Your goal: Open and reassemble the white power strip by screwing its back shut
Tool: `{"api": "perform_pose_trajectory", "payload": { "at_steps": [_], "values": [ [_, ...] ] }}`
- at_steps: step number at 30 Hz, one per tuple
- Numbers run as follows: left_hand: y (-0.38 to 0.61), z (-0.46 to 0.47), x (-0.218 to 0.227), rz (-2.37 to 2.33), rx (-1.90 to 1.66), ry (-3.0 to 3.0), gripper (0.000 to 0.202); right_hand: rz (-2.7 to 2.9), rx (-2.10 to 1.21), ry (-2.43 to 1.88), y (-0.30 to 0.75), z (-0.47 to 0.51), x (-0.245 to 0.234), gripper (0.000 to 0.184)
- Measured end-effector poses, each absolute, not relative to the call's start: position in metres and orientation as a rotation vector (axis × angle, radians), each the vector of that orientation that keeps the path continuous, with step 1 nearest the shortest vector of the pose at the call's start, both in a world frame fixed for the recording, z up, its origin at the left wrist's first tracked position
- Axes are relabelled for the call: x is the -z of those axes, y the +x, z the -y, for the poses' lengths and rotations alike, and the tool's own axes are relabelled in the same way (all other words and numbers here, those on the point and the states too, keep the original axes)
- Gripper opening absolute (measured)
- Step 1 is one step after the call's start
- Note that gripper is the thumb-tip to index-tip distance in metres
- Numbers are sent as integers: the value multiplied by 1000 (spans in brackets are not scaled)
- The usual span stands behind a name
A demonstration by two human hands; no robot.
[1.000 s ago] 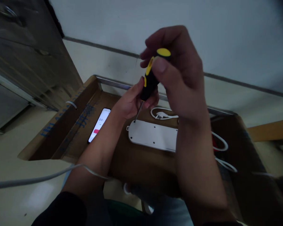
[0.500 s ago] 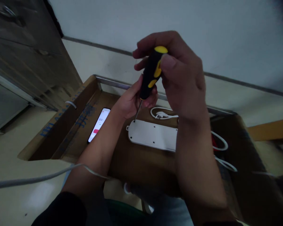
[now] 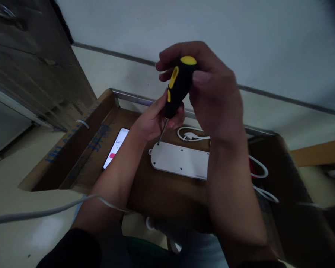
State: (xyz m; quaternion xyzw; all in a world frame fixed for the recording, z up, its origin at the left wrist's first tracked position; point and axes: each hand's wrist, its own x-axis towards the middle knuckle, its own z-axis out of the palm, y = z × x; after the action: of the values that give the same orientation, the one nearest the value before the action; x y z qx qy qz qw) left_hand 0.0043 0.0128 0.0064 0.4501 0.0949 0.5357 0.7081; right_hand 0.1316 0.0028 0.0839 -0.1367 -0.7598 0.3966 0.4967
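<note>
Power strip (image 3: 179, 160) laid flat on cardbd box (image 3: 162, 193); screwdriver (image 3: 177, 87) gripped by left hand (image 3: 153, 121) & right hand (image 3: 214, 89), tip at corner hole (image 3: 158, 143); floor (image 3: 30, 193), wall (image 3: 212, 26) beyond.

Head-worn — looking down at hands (image 3: 212, 93)

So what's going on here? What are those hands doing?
A person is holding a black and yellow screwdriver with both hands. The right hand wraps around the handle, and the left hand steadies it lower down. The thin metal tip sits at a small hole near one end of a white power strip, which lies on brown cardboard. A lit phone lies nearby, and a white plug with its cord sits behind the strip.
</note>
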Motion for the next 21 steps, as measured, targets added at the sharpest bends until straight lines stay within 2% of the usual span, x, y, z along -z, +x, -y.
{"api": "perform_pose_trajectory", "payload": {
  "at_steps": [3,6,9,10,13,17,21],
  "values": [
    [4,-13,-8,-176,-1204,989,74,1808,-1033,-173,136,-7,-83,27],
    [4,-13,-5,-110,-1242,975,72,1823,-885,-306,136,-6,-84,20],
    [4,-13,-2,-180,-1216,993,57,1794,-708,-399,134,-4,-86,33],
    [4,-13,-2,-203,-1194,1014,53,1797,-696,-412,134,-4,-86,32],
    [4,-12,-2,-237,-1144,1052,54,1811,-845,-329,137,-3,-87,18],
    [4,-10,-5,-302,-1099,1004,58,1808,-982,-259,143,-4,-85,19],
    [5,-11,-5,-267,-1111,977,62,1775,-917,-351,143,-3,-85,19]
  ]
}}
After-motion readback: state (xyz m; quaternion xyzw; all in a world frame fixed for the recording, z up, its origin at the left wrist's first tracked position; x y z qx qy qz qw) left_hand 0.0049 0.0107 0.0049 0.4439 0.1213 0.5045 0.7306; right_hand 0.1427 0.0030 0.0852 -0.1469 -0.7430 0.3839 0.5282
